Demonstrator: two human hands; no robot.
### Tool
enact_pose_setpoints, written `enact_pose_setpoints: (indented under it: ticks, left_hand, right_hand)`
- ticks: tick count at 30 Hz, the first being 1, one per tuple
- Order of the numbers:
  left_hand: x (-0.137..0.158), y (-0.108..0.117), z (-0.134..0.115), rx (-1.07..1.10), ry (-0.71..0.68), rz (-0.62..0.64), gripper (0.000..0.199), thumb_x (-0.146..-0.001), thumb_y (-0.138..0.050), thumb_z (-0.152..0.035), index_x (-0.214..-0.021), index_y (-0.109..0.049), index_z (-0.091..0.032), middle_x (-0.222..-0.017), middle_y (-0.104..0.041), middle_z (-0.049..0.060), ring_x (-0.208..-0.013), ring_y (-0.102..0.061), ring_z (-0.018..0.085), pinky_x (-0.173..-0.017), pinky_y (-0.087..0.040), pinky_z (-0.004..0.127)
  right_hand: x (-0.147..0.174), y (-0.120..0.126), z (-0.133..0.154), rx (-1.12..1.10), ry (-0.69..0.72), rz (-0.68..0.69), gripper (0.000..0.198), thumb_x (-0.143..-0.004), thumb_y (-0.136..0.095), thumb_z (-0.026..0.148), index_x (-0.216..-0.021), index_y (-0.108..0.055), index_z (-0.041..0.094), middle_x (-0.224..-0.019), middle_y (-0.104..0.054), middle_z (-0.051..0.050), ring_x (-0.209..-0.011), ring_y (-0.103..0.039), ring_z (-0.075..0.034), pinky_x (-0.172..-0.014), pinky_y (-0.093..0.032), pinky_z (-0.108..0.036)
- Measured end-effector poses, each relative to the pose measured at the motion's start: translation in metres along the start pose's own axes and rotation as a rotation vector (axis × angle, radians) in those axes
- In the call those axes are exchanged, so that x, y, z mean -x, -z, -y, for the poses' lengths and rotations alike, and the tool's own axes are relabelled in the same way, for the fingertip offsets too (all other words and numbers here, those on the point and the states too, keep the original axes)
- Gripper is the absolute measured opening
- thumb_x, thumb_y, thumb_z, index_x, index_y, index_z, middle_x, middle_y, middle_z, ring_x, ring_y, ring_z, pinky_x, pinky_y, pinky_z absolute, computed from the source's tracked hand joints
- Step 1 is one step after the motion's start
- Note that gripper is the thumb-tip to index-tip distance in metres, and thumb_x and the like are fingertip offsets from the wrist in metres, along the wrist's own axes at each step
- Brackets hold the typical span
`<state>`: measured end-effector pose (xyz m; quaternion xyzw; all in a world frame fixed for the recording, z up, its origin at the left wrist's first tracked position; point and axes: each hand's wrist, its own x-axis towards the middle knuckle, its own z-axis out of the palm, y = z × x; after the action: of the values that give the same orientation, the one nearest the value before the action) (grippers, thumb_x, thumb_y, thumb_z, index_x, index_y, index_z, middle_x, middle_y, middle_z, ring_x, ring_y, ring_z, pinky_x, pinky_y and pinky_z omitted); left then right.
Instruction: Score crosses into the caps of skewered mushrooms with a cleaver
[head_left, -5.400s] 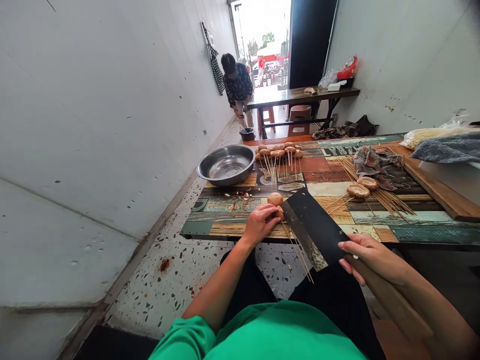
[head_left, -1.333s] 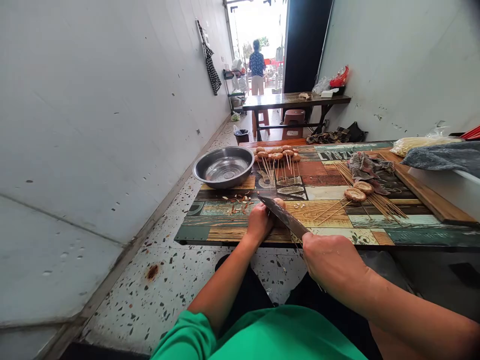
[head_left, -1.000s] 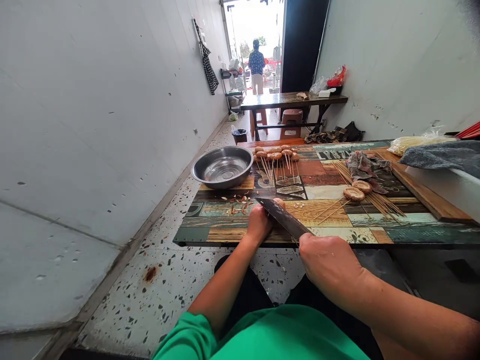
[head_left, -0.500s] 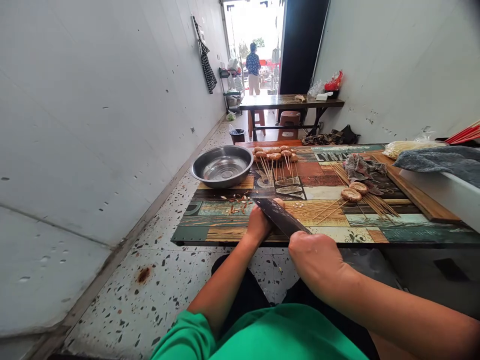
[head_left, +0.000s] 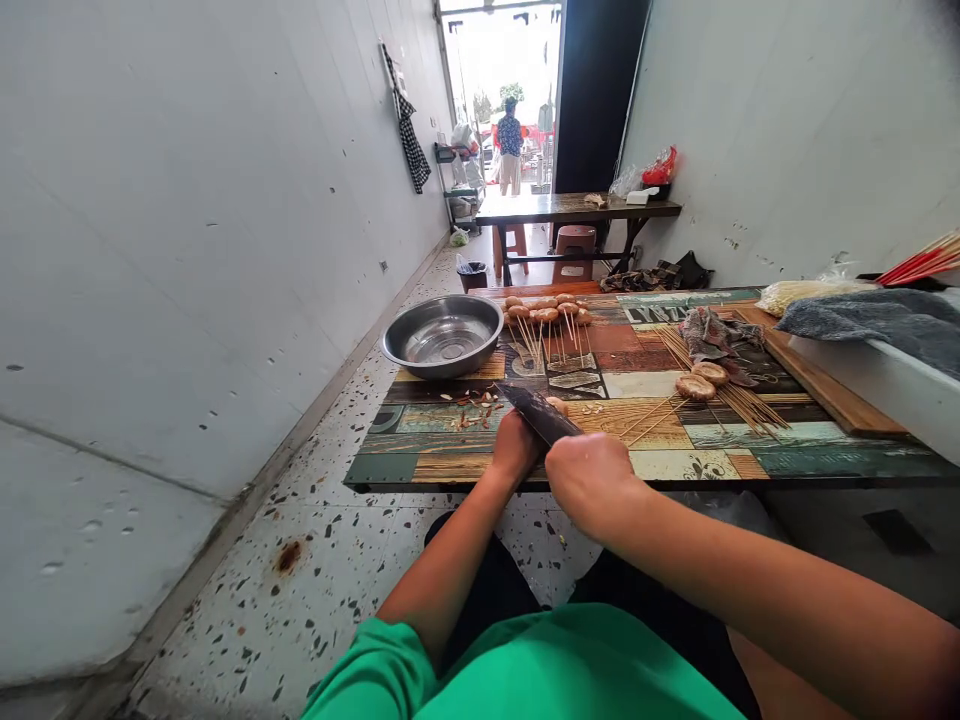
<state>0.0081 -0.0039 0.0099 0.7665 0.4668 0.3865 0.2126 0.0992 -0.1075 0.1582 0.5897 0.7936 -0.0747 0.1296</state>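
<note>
My right hand (head_left: pixel 596 485) is wrapped round the handle of a wide dark-bladed knife (head_left: pixel 536 412), its blade slanting up to the left. Directly behind and under the blade is my left hand (head_left: pixel 517 450), closed near the table's front edge. The blade covers most of its fingers, so what they hold cannot be made out. Pale and brown scraps (head_left: pixel 476 410) lie scattered left of the blade. To the right, two brown scored mushroom caps (head_left: pixel 696 386) on sticks rest by a bundle of bare wooden skewers (head_left: pixel 750 408).
A metal basin (head_left: pixel 442 340) stands at the table's left. More skewered mushrooms (head_left: pixel 546 312) are piled behind it. On the right lie a crumpled rag (head_left: pixel 712 335), a wooden board (head_left: pixel 832 385) and a white bin (head_left: pixel 870 370) under a grey towel. A person (head_left: pixel 510 145) stands at the far doorway.
My right hand has moved left and slightly up with the knife, its blade sliding further across my left hand. The left hand stays nearly in place. The camera view has shifted slightly.
</note>
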Motion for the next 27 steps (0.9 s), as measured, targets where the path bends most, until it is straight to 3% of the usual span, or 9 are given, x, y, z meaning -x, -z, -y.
enact_pose_setpoints:
  ticks: [4,7,9,11,15,22,27]
  left_hand:
    - [0.001,0.000,-0.002,-0.121,-0.004,-0.020,0.013,-0.086,-0.059,-0.022,-0.088,-0.070,-0.016,-0.095,-0.072,0.007,-0.087,-0.065,0.019,-0.080,-0.050,0.029]
    - [0.002,-0.002,-0.003,-0.182,-0.019,-0.032,0.017,-0.088,-0.060,-0.030,-0.095,-0.069,-0.018,-0.099,-0.071,0.006,-0.092,-0.064,0.018,-0.087,-0.048,0.029]
    - [0.001,-0.003,-0.006,-0.239,0.010,-0.050,0.023,-0.087,-0.061,-0.035,-0.101,-0.068,-0.019,-0.102,-0.071,0.007,-0.096,-0.063,0.020,-0.090,-0.047,0.031]
    - [-0.001,-0.004,-0.010,-0.288,0.038,-0.078,0.030,-0.085,-0.064,-0.039,-0.106,-0.067,-0.018,-0.106,-0.070,0.008,-0.101,-0.062,0.022,-0.094,-0.045,0.033]
    - [-0.014,-0.003,-0.017,-0.306,0.089,-0.053,0.029,-0.080,-0.068,-0.035,-0.103,-0.070,-0.017,-0.102,-0.069,0.008,-0.099,-0.061,0.021,-0.093,-0.045,0.032]
    - [-0.041,0.009,-0.023,-0.273,0.215,0.131,0.016,-0.079,-0.069,-0.028,-0.086,-0.075,-0.015,-0.085,-0.072,0.006,-0.082,-0.064,0.016,-0.078,-0.047,0.026]
    - [-0.047,0.013,-0.028,-0.417,0.109,0.234,0.015,-0.083,-0.063,-0.025,-0.084,-0.075,-0.016,-0.089,-0.073,0.006,-0.086,-0.064,0.018,-0.079,-0.045,0.026]
  right_hand:
    - [0.004,0.024,-0.032,-0.050,0.005,-0.067,0.020,-0.081,-0.052,0.011,-0.082,-0.072,0.011,-0.087,-0.073,-0.020,-0.084,-0.070,-0.033,-0.066,-0.052,-0.035]
    - [0.022,0.027,-0.072,-0.097,-0.064,-0.129,0.029,-0.086,-0.040,0.017,-0.083,-0.068,0.011,-0.085,-0.072,-0.020,-0.077,-0.070,-0.030,-0.060,-0.048,-0.032]
    - [0.033,0.016,-0.098,-0.202,-0.111,-0.139,0.028,-0.086,-0.036,0.017,-0.075,-0.062,0.015,-0.067,-0.070,-0.013,-0.060,-0.067,-0.021,-0.053,-0.045,-0.026]
    - [0.041,-0.004,-0.117,-0.581,-0.154,-0.136,0.029,-0.086,-0.034,0.021,-0.063,-0.052,0.020,-0.048,-0.062,-0.004,-0.044,-0.061,-0.016,-0.049,-0.043,-0.024]
    - [0.054,-0.047,-0.133,-1.061,-0.184,-0.150,0.027,-0.083,-0.039,0.035,-0.059,-0.044,0.024,-0.044,-0.057,0.003,-0.037,-0.056,-0.015,-0.043,-0.041,-0.025]
    - [0.073,-0.083,-0.141,-1.206,-0.153,-0.153,0.035,-0.082,-0.041,0.048,-0.057,-0.047,0.024,-0.038,-0.055,0.003,-0.036,-0.055,-0.017,-0.046,-0.041,-0.028]
    - [0.079,-0.104,-0.151,-1.267,-0.170,-0.146,0.037,-0.085,-0.041,0.050,-0.060,-0.049,0.025,-0.041,-0.057,0.002,-0.037,-0.055,-0.017,-0.046,-0.041,-0.028]
